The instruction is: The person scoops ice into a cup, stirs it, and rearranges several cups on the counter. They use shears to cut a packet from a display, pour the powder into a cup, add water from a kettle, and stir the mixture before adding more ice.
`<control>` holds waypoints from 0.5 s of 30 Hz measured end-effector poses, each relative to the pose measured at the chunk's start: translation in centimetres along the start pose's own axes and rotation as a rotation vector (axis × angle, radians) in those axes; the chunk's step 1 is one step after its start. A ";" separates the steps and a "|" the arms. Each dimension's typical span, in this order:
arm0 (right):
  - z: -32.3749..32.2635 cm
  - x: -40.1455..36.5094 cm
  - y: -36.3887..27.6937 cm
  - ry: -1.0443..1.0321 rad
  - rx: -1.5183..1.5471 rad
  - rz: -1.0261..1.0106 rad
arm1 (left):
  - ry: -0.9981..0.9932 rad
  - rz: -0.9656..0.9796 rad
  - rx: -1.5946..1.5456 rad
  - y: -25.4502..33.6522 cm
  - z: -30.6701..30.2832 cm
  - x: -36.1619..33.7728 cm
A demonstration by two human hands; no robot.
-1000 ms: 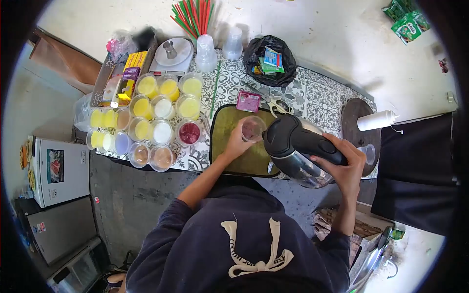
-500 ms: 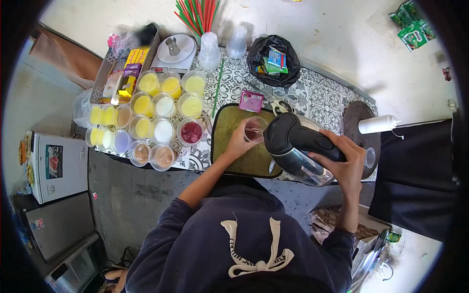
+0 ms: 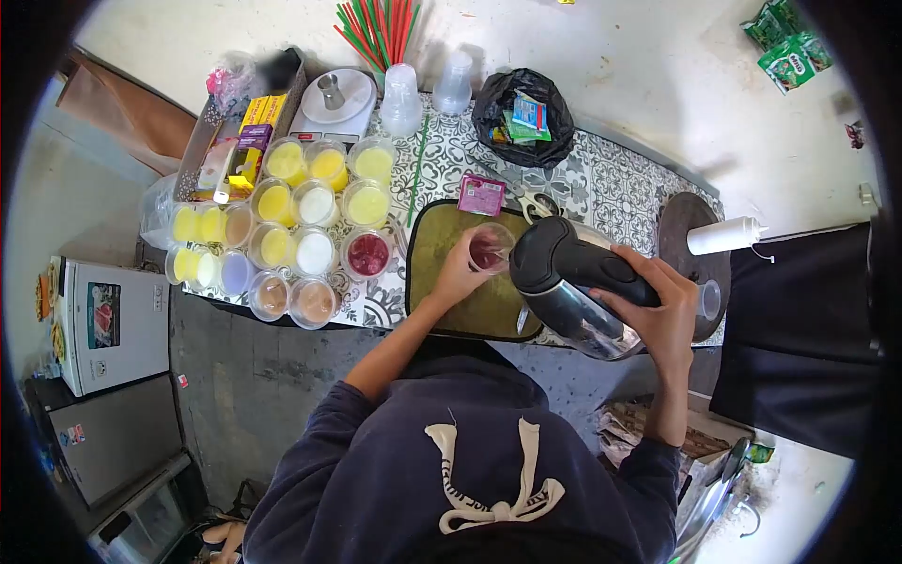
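Note:
My left hand [image 3: 458, 275] is wrapped round a clear plastic cup [image 3: 490, 248] with dark red contents, above the green board [image 3: 437, 226]. My right hand [image 3: 662, 305] grips the black handle of a steel kettle [image 3: 583, 315], which is tilted with its spout end at the cup's right rim. Whether liquid is flowing is too small to tell. Behind the cup lies a pink packet [image 3: 481, 195], and scissors [image 3: 539, 205] rest beside it. A small blade-like item [image 3: 522, 321] is on the board near its front edge.
Several filled cups [image 3: 314, 252] stand at the left, beside a box of packets [image 3: 256, 141] and a scale [image 3: 335, 105]. Stacked cups [image 3: 401, 99], straws [image 3: 381, 33] and a black bag [image 3: 524, 117] are at the back. A white squeeze bottle [image 3: 723, 236] is at the right.
The kettle and my right hand have shifted very slightly. The red contents of the cup look a little more visible. Both hands keep their grips.

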State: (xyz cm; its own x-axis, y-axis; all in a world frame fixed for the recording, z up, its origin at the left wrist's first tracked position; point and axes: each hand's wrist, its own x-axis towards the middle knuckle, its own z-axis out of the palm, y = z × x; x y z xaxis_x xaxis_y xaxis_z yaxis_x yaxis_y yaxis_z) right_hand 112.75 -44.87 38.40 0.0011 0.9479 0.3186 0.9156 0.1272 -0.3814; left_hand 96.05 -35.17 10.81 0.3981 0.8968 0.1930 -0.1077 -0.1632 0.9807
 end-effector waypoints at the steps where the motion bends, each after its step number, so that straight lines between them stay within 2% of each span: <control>1: 0.0 0.0 0.0 0.007 0.000 0.006 | 0.002 0.001 0.000 0.1 0.0 0.0; 3: 0.1 0.0 0.0 0.010 0.000 0.003 | 0.022 0.071 0.120 0.1 -0.1 0.0; 15: 0.1 -0.2 0.0 -0.017 -0.028 0.030 | 0.018 0.079 0.087 0.6 -0.2 0.1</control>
State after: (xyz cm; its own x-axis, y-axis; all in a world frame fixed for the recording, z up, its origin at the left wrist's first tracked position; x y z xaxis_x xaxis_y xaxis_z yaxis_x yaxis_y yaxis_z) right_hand 112.71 -45.05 38.20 0.0220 0.9559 0.2930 0.9261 0.0909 -0.3662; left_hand 95.84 -35.15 11.42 0.3745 0.8871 0.2698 -0.0582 -0.2680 0.9617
